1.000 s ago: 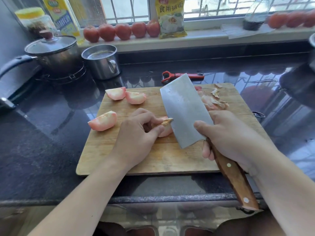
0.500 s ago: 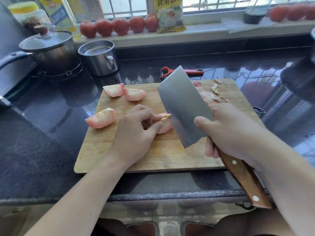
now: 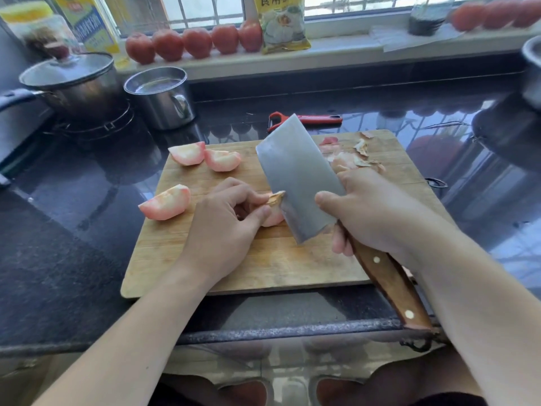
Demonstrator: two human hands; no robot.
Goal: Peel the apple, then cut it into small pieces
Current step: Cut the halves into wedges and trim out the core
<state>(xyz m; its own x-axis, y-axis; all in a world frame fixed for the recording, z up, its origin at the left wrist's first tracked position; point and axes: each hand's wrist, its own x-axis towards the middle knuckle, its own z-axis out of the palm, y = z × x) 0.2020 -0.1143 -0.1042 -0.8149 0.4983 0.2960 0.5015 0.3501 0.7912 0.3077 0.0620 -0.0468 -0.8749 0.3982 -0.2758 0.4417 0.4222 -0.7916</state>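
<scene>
A wooden cutting board (image 3: 263,268) lies on the dark counter. My left hand (image 3: 225,227) pinches a peeled apple quarter (image 3: 273,216) with its core side up, mostly hidden by my fingers. My right hand (image 3: 371,218) grips the wooden handle of a cleaver (image 3: 295,174); its broad blade is tilted and its edge touches the quarter at the core. Three other peeled quarters lie on the board: one at the left edge (image 3: 165,202), two at the back left (image 3: 187,153) (image 3: 223,160).
Apple peel scraps (image 3: 355,155) lie on the board's back right. A red peeler (image 3: 306,119) lies behind the board. A lidded pot (image 3: 73,83) and a steel mug (image 3: 160,96) stand at the back left. Tomatoes (image 3: 193,42) line the windowsill. A dark pan (image 3: 509,133) sits at right.
The cleaver has tilted and shifted slightly left, its edge now against the core of the held quarter. My left hand keeps its grip; the other quarters have not moved.
</scene>
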